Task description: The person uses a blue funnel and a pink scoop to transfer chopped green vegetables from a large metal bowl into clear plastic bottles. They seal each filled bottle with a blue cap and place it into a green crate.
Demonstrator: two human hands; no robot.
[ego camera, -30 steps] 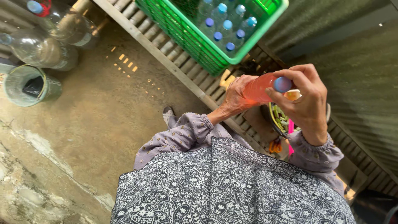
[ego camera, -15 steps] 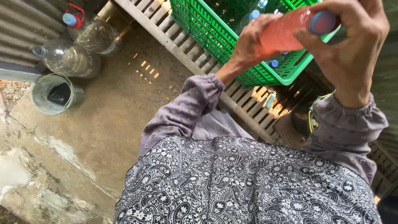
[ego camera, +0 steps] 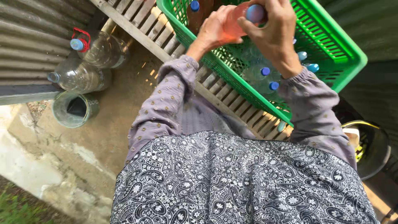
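Above the green plastic lattice crate (ego camera: 331, 54) I am holding both hands together around one small clear plastic bottle of pink liquid (ego camera: 233, 25): my left hand (ego camera: 215, 31) is wrapping the bottle's body from below, and my right hand (ego camera: 275, 29) is clamping down over its blue screw cap (ego camera: 255, 13), fingers curled round it. Compared with a second ago, the bottle is sitting much higher and further forward in my view, now directly over the crate rather than off to the side of it near my lap, and the crate is filling far more of the upper frame. I am reading that as the bottle having been carried up to the crate while the cap is being gripped; whether the cap is fully tight I cannot tell. Inside the crate, several other blue-capped clear bottles (ego camera: 265, 79) are standing upright. The crate is resting on a slatted wooden desk (ego camera: 137, 25). Off to the left, two large empty clear plastic jugs (ego camera: 89, 62) are lying against the corrugated metal wall (ego camera: 29, 41), with a grey metal tin (ego camera: 74, 108) just beside them on the concrete floor (ego camera: 95, 149).
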